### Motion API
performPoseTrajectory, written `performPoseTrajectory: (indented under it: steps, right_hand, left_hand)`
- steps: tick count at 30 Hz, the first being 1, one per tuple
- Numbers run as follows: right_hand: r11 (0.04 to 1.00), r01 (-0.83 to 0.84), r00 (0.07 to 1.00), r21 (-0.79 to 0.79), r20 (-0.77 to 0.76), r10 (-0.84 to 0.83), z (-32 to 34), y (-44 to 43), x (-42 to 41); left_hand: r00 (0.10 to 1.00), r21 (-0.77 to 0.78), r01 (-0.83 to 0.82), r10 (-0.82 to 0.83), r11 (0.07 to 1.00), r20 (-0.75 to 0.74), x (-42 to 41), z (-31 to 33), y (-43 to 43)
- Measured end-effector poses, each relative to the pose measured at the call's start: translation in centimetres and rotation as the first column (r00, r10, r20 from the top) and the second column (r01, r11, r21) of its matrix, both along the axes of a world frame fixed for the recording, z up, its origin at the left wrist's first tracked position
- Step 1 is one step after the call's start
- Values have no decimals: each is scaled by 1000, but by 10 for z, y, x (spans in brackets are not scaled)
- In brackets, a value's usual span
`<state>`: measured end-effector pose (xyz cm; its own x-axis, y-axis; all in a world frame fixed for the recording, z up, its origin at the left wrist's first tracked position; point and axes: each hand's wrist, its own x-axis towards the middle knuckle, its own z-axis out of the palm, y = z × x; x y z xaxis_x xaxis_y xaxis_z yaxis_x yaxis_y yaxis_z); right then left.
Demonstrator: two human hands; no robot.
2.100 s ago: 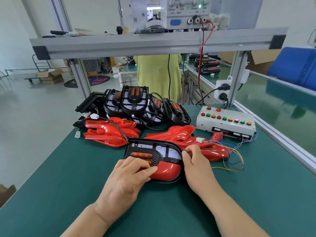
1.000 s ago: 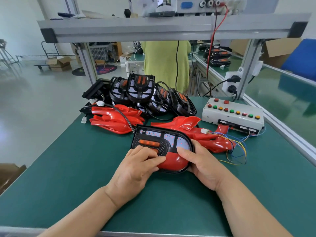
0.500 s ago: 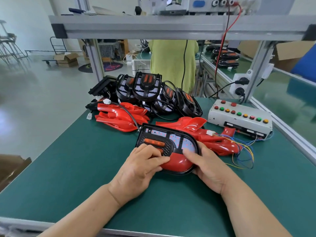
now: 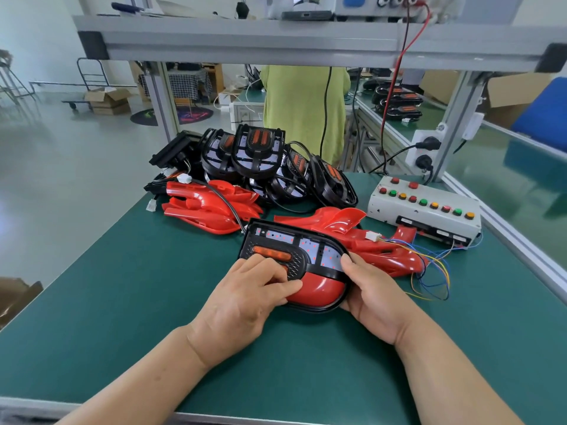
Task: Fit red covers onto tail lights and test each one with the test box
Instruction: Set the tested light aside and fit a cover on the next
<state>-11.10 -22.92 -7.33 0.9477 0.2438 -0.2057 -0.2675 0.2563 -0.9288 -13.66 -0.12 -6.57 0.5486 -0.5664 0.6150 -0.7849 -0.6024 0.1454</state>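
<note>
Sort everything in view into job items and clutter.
Job: tail light and cover, held by left hand and right hand; spare covers; light pile; test box.
Clutter: cardboard boxes; floor mat; person in green.

Left hand (image 4: pixel 245 299) and right hand (image 4: pixel 372 297) side by side, fingers bent.

One test box (image 4: pixel 425 214), two heaps of red covers (image 4: pixel 211 210)
</note>
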Motion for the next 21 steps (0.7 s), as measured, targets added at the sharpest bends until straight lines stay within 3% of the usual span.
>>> performPoseTrajectory:
  steps: [7, 21]
  right_hand:
    - [989, -121, 983, -81, 129, 131, -2, -3, -2]
    - [986, 97, 985, -137, 155, -76, -4, 8, -5]
  left_hand:
    - [1000, 6, -8, 8, 1000, 13, 0, -3, 0]
    - [998, -84, -10, 6, 996, -57, -6, 0, 5]
